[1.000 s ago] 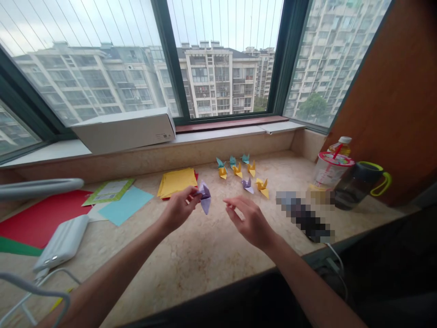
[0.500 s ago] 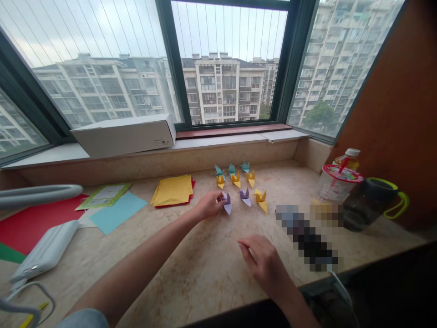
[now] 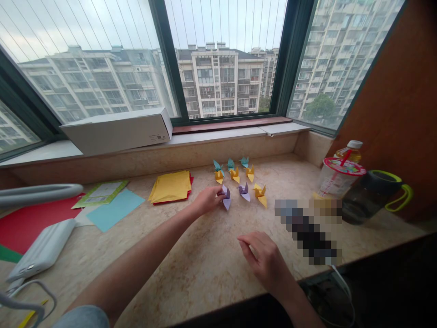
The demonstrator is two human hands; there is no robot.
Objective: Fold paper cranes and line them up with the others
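Marbled stone countertop [image 3: 191, 273] spreads below a wide window [image 3: 225, 27]. Nearest the viewer, the right hand [image 3: 264, 255] is on the near side of the held lilac crane [image 3: 227, 198] and to its right, clear of it; its fingers curl loosely in, nothing shows in its grasp, and whether thumb and fingertips meet I cannot tell. The left hand [image 3: 207, 200] is much the nearer of the two: it sits at the left of the held lilac crane, touching it, thumb and fingers apparently pinching its left side. That crane lies directly off the left fingertips, low at the countertop, though whether its weight rests there cannot be made out. Its long axis seems to run from far to near, across the line of the left forearm [image 3: 146, 248], one tip pointing toward the viewer.

Just right of the held lilac crane, at about the same depth, stands a second lilac crane [image 3: 244, 192], and past that a golden-yellow crane [image 3: 260, 197]. Left of the held one, apart, lies a yellow paper stack [image 3: 170, 187] over red sheets [image 3: 189, 196]. Behind it come three yellow cranes [image 3: 234, 175], then three teal cranes [image 3: 231, 165], and farther back, leftward, a long white box [image 3: 119, 132] on the windowsill [image 3: 218, 135].
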